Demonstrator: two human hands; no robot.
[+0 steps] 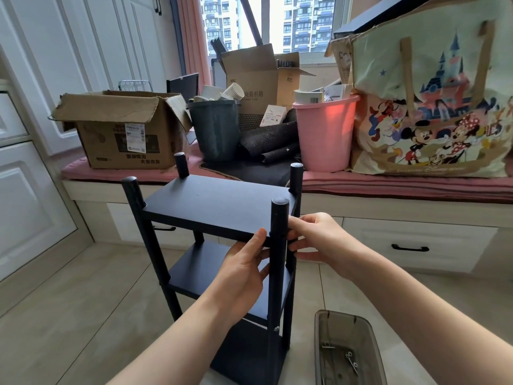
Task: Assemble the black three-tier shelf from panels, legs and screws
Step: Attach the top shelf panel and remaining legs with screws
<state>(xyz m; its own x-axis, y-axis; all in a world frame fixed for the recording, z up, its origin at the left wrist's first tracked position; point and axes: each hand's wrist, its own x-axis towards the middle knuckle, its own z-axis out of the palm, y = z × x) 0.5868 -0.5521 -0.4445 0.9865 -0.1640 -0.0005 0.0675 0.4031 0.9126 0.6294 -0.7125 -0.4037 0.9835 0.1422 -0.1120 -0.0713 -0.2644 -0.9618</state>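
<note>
Black three-tier shelf (222, 207) of flat panels and round legs stands upright on the floor, looking nearly complete. The left hand (244, 262) and right hand (313, 237) both grip the near-right leg (279, 232) at the top panel's corner. Below the right hand, a clear plastic tray (347, 348) holds leftover screws, so some fastening probably remains.

Bright daylight is coming in thru the window (277, 23), blowing out the sky w/ glare. Wide-angle lens is bending the frame edges; the pink bin (324, 132) is glowing, shadows staying soft, focus sharp.

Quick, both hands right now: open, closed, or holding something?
Left hand: grips the front edge of the top panel beside the near right leg.
Right hand: fingers curled round that same leg.
</note>
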